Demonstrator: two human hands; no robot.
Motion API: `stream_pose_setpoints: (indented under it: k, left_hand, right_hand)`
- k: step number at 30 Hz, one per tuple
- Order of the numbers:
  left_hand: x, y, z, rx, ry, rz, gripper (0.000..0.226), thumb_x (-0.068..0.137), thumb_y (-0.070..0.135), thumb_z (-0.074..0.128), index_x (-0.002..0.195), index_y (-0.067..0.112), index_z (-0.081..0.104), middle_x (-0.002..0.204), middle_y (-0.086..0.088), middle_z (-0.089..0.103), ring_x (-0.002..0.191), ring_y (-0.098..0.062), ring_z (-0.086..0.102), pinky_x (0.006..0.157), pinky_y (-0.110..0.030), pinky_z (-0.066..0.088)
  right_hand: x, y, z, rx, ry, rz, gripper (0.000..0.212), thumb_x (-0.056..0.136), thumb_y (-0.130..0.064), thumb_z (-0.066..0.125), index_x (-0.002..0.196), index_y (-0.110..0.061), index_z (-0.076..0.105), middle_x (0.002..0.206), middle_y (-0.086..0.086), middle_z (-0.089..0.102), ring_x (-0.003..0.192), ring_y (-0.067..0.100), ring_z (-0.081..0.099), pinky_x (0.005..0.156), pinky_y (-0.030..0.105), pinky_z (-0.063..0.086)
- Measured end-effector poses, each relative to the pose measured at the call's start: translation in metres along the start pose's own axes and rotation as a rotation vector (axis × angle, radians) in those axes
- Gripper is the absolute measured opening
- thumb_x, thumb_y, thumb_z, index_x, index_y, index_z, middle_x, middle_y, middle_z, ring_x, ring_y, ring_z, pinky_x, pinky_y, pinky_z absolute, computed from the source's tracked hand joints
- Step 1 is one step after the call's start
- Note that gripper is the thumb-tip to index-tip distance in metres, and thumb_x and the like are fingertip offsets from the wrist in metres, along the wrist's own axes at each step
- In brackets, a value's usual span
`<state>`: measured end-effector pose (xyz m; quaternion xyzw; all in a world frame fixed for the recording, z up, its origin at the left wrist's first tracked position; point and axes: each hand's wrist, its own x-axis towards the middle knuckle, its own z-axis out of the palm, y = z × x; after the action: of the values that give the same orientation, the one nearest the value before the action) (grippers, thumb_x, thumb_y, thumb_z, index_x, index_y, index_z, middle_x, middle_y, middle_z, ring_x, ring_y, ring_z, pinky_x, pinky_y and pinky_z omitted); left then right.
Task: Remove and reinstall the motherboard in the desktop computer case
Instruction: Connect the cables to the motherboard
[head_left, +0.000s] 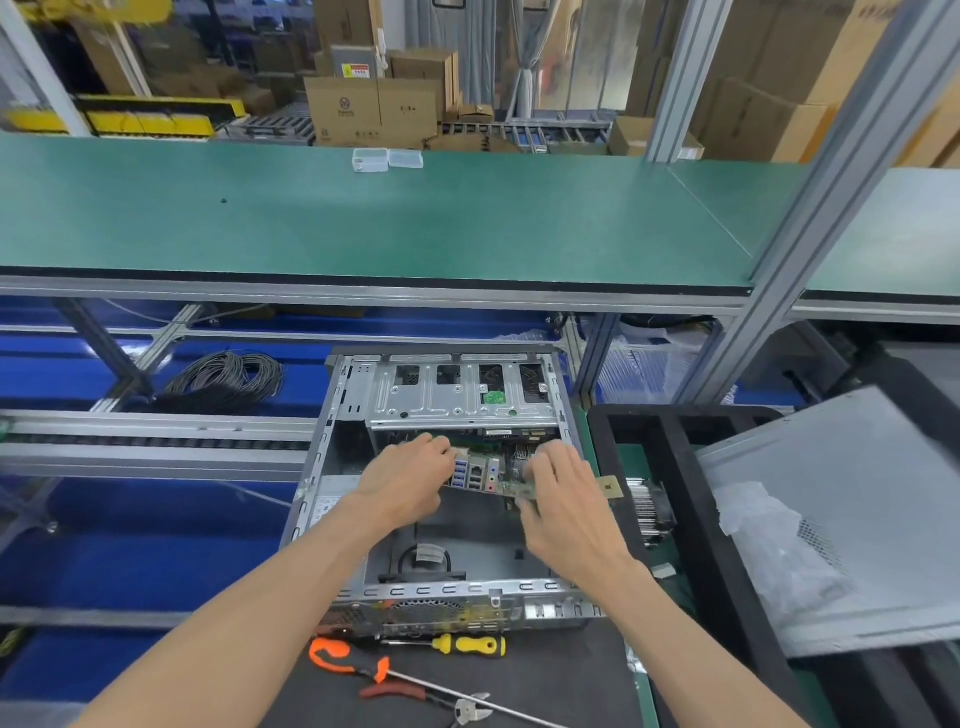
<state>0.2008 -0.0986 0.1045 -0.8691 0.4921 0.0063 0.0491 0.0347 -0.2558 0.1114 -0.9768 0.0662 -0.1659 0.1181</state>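
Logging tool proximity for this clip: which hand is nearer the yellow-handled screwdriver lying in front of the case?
Right. The right hand grips the motherboard almost directly above the yellow-handled screwdriver; the left hand holds the board's other end, further left.

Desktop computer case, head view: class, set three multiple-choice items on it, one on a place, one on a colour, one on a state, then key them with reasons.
1. Where do the screwdrivers lie?
A. inside the case
B. on the mat in front of the case
C. on the green shelf

2. What colour is the shorter screwdriver's handle?
A. yellow and black
B. blue
C. white

3. How is the motherboard held?
A. by no hand
B. by one hand
C. by both hands

Key: B, the screwdrivers lie on the dark mat before the case; A, its handle is yellow and black; C, left hand and right hand each grip the motherboard.
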Motion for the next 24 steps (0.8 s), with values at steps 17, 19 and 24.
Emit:
stream_pose_setpoints:
  k: [17, 19, 24]
  left_hand:
    - [-0.024, -0.015, -0.03, -0.025, -0.043, -0.034, 0.029, 0.079, 0.0, 0.05, 0.074, 0.023, 0.032, 0.089, 0.007, 0.041, 0.063, -0.014, 0.034, 0.05, -0.03, 0.025]
    - [-0.029, -0.013, -0.039, -0.027, -0.049, -0.041, 0.028, 0.08, -0.001, 0.05, 0.075, 0.021, 0.034, 0.088, 0.007, 0.04, 0.062, -0.015, 0.036, 0.051, -0.031, 0.028]
    - [-0.043, -0.006, -0.061, -0.017, -0.082, -0.04, 0.022, 0.081, -0.002, 0.047, 0.076, 0.018, 0.04, 0.089, 0.004, 0.043, 0.069, -0.021, 0.047, 0.057, -0.035, 0.036]
  right_hand:
    - [0.013, -0.016, 0.003, -0.268, -0.201, -0.042, 0.047, 0.092, 0.001, 0.045, 0.139, -0.005, 0.044, 0.136, 0.009, 0.053, 0.124, 0.028, 0.051, 0.102, 0.033, 0.04]
    - [0.011, -0.019, -0.004, -0.279, -0.199, -0.036, 0.047, 0.091, 0.001, 0.045, 0.137, -0.007, 0.046, 0.133, 0.008, 0.055, 0.121, 0.027, 0.053, 0.096, 0.032, 0.044]
    - [0.005, -0.03, -0.025, -0.292, -0.219, -0.021, 0.042, 0.088, 0.0, 0.05, 0.128, -0.01, 0.05, 0.123, 0.006, 0.059, 0.111, 0.026, 0.057, 0.081, 0.033, 0.046]
